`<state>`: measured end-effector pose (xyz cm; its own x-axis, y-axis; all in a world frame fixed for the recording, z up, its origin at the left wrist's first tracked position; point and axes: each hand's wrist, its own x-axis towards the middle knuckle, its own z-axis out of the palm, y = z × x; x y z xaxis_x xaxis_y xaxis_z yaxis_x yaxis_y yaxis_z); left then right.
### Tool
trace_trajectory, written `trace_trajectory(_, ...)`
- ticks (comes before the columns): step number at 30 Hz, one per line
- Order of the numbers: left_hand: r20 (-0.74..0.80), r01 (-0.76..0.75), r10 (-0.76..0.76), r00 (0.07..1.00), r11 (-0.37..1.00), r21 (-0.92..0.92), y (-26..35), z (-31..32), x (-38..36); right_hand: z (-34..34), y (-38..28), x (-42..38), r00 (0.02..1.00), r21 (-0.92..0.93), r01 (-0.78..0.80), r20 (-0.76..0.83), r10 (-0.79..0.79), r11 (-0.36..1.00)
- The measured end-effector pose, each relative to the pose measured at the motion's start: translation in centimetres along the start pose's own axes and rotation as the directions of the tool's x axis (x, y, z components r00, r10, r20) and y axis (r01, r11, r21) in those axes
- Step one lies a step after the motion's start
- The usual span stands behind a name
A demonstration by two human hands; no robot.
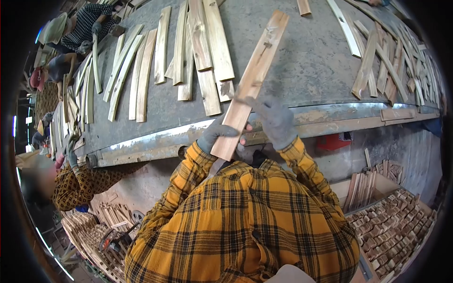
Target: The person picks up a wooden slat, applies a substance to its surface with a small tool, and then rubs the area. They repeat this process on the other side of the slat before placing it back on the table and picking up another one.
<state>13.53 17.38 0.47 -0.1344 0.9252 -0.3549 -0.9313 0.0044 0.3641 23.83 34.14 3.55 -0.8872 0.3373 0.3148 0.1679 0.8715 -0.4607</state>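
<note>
Head view caught the left hand (217, 135) gloved and grasping a wooden board (259, 66) angled over the near edge of the table (311, 61), while the blurred right hand (276, 120), its grip unclear, was close beside it.

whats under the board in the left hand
Under the board, the left hand grips it; bare fingertips show past its right edge. The grey table shows on either side. The palm and the tabletop directly behind the board are covered.
</note>
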Motion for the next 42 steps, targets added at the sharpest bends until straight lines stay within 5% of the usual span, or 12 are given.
trace_trajectory(3,0.070,0.051,-0.033,0.997,0.961,-0.272,-1.4,-3.3,0.5,1.2,0.2,-1.8,0.953,0.604,-0.163,-0.109,0.283,0.781)
trace_trajectory(6,0.203,0.065,0.017,0.979,0.919,-0.390,-2.5,-3.9,2.0,0.2,0.6,-1.6,0.614,0.681,-0.683,0.339,0.713,0.265)
trace_trajectory(11,0.342,0.125,0.053,0.938,0.870,-0.478,-4.5,-3.7,5.4,1.5,0.5,-1.5,0.712,0.757,-0.554,0.217,0.668,0.345)
trace_trajectory(17,-0.045,0.117,-0.109,0.993,0.962,0.248,-3.7,1.3,8.6,-1.1,2.8,-0.5,0.545,0.675,-0.698,0.284,0.789,0.240)
trace_trajectory(20,-0.092,0.048,0.218,0.972,0.199,0.979,0.4,3.7,9.7,-3.3,8.6,-0.5,0.563,0.898,-0.434,0.210,0.799,0.069)
trace_trajectory(24,-0.183,0.574,0.795,0.579,-0.237,0.784,4.2,-0.3,13.5,-10.7,23.6,2.3,0.634,0.522,-0.640,-0.058,0.771,0.565)
trace_trajectory(28,-0.336,0.665,0.802,0.494,-0.100,0.740,6.8,-3.2,15.5,-14.3,21.6,7.1,0.725,-0.302,-0.682,-0.398,0.563,0.666)
trace_trajectory(31,-0.391,0.162,0.622,0.678,0.393,0.905,5.8,-5.5,13.4,-9.2,18.6,6.8,0.774,0.049,-0.607,-0.191,0.604,0.793)
trace_trajectory(34,-0.349,-0.252,0.441,0.827,0.846,0.470,2.1,-4.3,10.2,-0.6,13.1,5.6,0.620,0.278,-0.784,0.314,0.719,0.555)
trace_trajectory(35,-0.302,-0.271,0.424,0.854,0.857,0.438,0.1,-4.6,9.8,3.3,10.6,5.3,0.660,0.645,-0.684,0.348,0.665,0.341)
trace_trajectory(39,-0.238,-0.296,0.411,0.880,0.867,0.400,-3.9,-2.0,8.4,9.2,9.8,4.0,0.513,0.555,-0.827,0.679,0.526,0.091)
trace_trajectory(42,0.023,-0.227,0.647,0.762,0.233,0.945,-4.9,-2.3,8.9,7.0,9.8,2.7,0.615,0.695,-0.681,0.715,0.334,-0.233)
